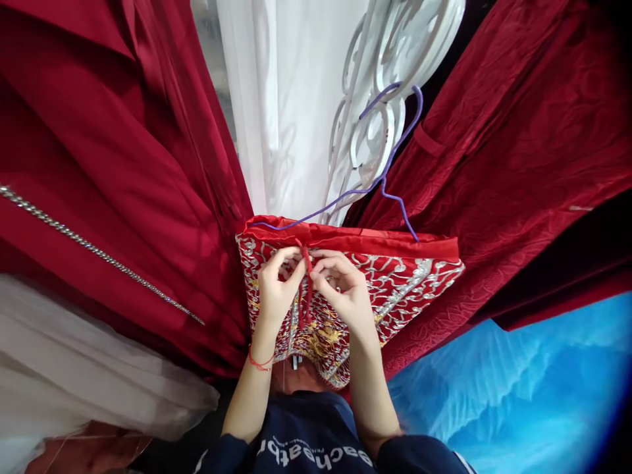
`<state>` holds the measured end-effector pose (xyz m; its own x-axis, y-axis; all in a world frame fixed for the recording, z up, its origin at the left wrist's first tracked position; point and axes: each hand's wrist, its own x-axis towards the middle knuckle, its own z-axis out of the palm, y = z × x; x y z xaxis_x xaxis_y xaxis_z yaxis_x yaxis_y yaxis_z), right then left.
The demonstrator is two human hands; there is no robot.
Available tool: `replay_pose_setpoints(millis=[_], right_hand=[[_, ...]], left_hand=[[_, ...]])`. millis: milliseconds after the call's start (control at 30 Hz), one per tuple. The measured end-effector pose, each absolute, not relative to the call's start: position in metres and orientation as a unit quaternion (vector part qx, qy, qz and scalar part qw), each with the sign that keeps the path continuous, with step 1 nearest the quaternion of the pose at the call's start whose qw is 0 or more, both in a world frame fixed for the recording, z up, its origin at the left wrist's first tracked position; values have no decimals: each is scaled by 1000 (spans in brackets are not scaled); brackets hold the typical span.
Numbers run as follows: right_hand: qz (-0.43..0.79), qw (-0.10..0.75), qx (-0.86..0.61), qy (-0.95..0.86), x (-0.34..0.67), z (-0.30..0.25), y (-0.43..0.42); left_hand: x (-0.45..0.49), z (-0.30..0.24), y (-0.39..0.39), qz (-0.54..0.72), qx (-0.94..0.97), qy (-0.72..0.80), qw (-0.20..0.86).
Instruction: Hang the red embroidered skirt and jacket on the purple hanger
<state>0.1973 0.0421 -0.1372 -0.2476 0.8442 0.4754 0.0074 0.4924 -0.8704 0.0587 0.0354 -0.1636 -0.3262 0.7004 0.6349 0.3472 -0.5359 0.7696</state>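
In the head view a red skirt (399,289) with silver and gold embroidery hangs in front of me. Its plain red waistband (375,241) runs along the top. A red drawstring (305,309) comes out at the front of the waistband, and its ends dangle over the embroidery. My left hand (280,283) pinches the drawstring from the left, just below the waistband. From the right, my right hand (343,284) has thumb and fingertips closed on the same cord. A purple wire hanger (395,155) carries the skirt and hooks onto white scrollwork.
White metal scrollwork (378,131) stands behind the skirt, beside a white curtain (301,99). Dark red garments hang at left (123,131) and right (523,164). A beaded silver trim (99,253) crosses the left one. White fabric (99,368) and blue fabric (518,388) lie lower down.
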Motion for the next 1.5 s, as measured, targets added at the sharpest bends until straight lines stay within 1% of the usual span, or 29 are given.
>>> replay_pose_setpoints(millis=[67, 167, 233, 367, 433, 567, 633, 767, 833, 900, 1000, 1033, 1100, 1167, 1267, 1333, 1400, 1500], right_hand=[[429, 505, -281, -694, 197, -138, 46], [436, 490, -259, -709, 197, -139, 52], [448, 479, -252, -711, 197, -139, 55], [454, 486, -249, -704, 193, -141, 52], [435, 487, -254, -714, 190, -141, 46], [393, 467, -264, -746, 195, -143, 32], [386, 433, -286, -763, 207, -144, 28], [368, 302, -327, -816, 240, -137, 27], [387, 282, -300, -825, 251, -127, 28], [435, 319, -259, -801, 251, -113, 27], [486, 407, -233, -738, 233, -91, 29], [492, 419, -235, -726, 224, -85, 31], [494, 414, -241, -725, 206, -75, 38], [468, 400, -260, -744, 192, -68, 46], [377, 403, -296, -779, 181, -61, 54], [323, 411, -309, -795, 179, -58, 54], [293, 434, -315, -791, 179, -56, 53], [293, 507, -311, -749, 182, -57, 51]], left_hand=[[54, -160, 33, 643, 600, 465, 105], [47, -155, 24, 618, 623, 476, 58], [46, -150, 19, 611, 622, 485, 66], [53, -143, 16, 652, 570, 471, 168], [58, -143, 18, 684, 519, 462, 224], [64, -148, 22, 708, 459, 449, 293], [66, -151, 22, 712, 449, 433, 323], [65, -154, 16, 713, 436, 431, 342], [63, -155, 13, 698, 441, 447, 344], [62, -156, 11, 684, 449, 456, 352], [63, -161, 10, 703, 438, 436, 352], [66, -164, 11, 722, 425, 423, 345], [71, -170, 12, 760, 392, 393, 338], [75, -174, 14, 782, 354, 375, 350], [78, -174, 15, 788, 315, 377, 372], [77, -169, 15, 782, 324, 389, 363], [75, -161, 15, 773, 343, 404, 348], [73, -152, 14, 764, 349, 419, 344]])
